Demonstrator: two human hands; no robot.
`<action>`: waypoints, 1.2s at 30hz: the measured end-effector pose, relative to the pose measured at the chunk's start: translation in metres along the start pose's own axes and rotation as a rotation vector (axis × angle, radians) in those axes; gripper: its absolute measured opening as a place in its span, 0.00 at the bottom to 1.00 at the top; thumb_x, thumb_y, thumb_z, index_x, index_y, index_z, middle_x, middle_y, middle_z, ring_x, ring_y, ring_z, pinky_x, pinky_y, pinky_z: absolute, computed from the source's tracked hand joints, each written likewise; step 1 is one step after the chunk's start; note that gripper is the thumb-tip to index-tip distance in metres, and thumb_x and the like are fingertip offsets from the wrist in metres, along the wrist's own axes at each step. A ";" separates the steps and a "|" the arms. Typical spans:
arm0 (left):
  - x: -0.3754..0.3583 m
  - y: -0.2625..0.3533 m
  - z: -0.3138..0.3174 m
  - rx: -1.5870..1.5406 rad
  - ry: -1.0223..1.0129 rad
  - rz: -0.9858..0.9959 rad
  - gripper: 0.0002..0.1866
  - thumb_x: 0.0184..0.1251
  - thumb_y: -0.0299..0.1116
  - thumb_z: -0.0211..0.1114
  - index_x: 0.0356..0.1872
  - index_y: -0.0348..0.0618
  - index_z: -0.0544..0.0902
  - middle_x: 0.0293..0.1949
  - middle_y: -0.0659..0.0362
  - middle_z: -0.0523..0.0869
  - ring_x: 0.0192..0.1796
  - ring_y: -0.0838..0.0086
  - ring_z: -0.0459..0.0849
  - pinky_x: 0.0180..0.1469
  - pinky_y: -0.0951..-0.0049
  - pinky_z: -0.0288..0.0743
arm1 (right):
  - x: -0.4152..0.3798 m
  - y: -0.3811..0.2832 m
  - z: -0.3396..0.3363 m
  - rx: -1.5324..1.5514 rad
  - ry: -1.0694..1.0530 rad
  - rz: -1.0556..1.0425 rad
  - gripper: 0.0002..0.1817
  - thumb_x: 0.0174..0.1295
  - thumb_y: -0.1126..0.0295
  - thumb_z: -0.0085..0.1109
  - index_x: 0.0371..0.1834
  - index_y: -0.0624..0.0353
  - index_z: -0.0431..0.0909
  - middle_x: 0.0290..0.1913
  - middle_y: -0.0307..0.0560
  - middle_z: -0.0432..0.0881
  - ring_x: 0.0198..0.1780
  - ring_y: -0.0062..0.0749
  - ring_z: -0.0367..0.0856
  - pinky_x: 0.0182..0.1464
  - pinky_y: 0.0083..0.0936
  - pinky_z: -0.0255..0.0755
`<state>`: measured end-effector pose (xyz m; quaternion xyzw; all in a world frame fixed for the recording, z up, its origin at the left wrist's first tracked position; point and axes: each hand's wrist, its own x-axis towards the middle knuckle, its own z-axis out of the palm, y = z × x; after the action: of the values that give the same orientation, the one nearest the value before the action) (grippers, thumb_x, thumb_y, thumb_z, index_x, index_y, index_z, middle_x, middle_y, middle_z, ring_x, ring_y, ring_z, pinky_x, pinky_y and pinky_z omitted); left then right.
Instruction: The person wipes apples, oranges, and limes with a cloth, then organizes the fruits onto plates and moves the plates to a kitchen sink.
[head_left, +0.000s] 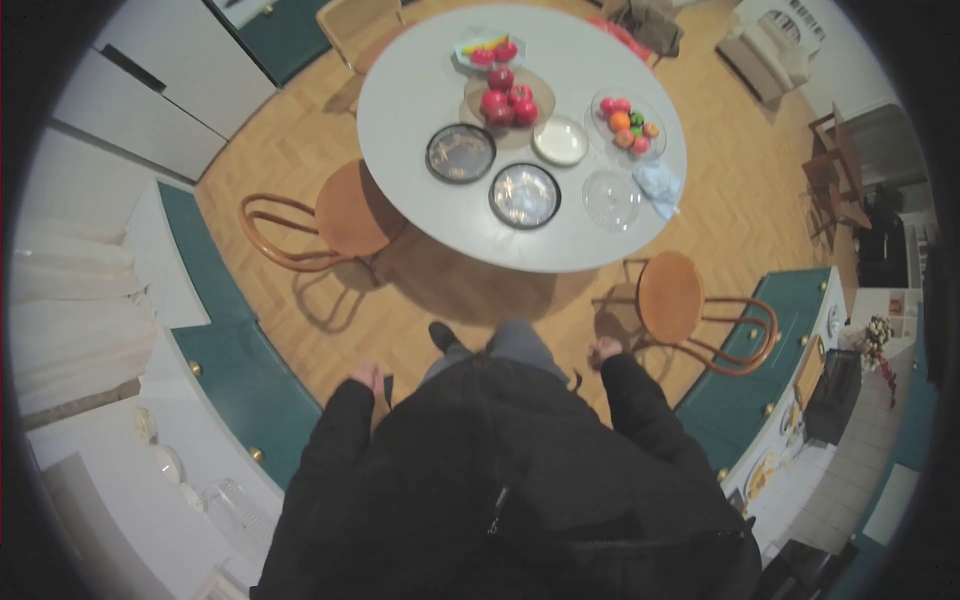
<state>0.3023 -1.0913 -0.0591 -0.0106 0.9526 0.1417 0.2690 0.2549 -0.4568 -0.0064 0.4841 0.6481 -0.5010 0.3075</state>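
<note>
My left hand [367, 376] hangs beside my body, fingers loosely curled, with nothing visible in it. On the other side my right hand [603, 352] is also loosely closed, and no object shows in it. Neither hand touches the furniture. Ahead stands a white oval table [430, 215]. On it are two dark-rimmed round plates, one grey [461, 153] and one shiny [525, 196], a cream plate [560, 141], and a clear glass plate [611, 201]. A blue cloth [656, 190] lies at the table's right edge.
Red fruits [510, 100] and a glass bowl of mixed fruit [627, 125] are on the table. Wooden chairs stand left [355, 210] and right [671, 297] of its near side. Green cabinets with a left counter [110, 480] and right counter [775, 450] flank me.
</note>
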 end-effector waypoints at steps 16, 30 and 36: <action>0.083 0.193 -0.140 -1.257 -0.149 -0.755 0.09 0.76 0.39 0.56 0.49 0.48 0.79 0.38 0.52 0.86 0.36 0.67 0.87 0.39 0.70 0.83 | 0.138 -0.312 0.141 0.171 0.076 -0.082 0.21 0.67 0.71 0.57 0.60 0.60 0.62 0.47 0.66 0.74 0.30 0.50 0.82 0.26 0.43 0.83; 0.179 0.309 -0.200 -1.452 -0.272 -0.567 0.34 0.76 0.42 0.61 0.77 0.48 0.59 0.68 0.45 0.73 0.50 0.63 0.87 0.52 0.67 0.84 | 0.068 -0.345 0.116 -0.258 -0.501 -0.036 0.21 0.62 0.79 0.49 0.58 0.54 0.61 0.27 0.70 0.79 0.21 0.53 0.86 0.25 0.45 0.86; 0.165 0.300 -0.218 -1.586 -0.054 -0.735 0.23 0.74 0.28 0.57 0.69 0.50 0.69 0.58 0.51 0.81 0.55 0.62 0.83 0.53 0.60 0.84 | 0.014 -0.369 0.153 -0.454 -0.895 -0.123 0.33 0.65 0.77 0.43 0.76 0.55 0.52 0.27 0.69 0.82 0.27 0.45 0.88 0.29 0.27 0.86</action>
<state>0.0211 -0.8542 0.1126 -0.4977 0.5028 0.6671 0.2334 -0.1083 -0.6083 0.0634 0.1035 0.5728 -0.5231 0.6226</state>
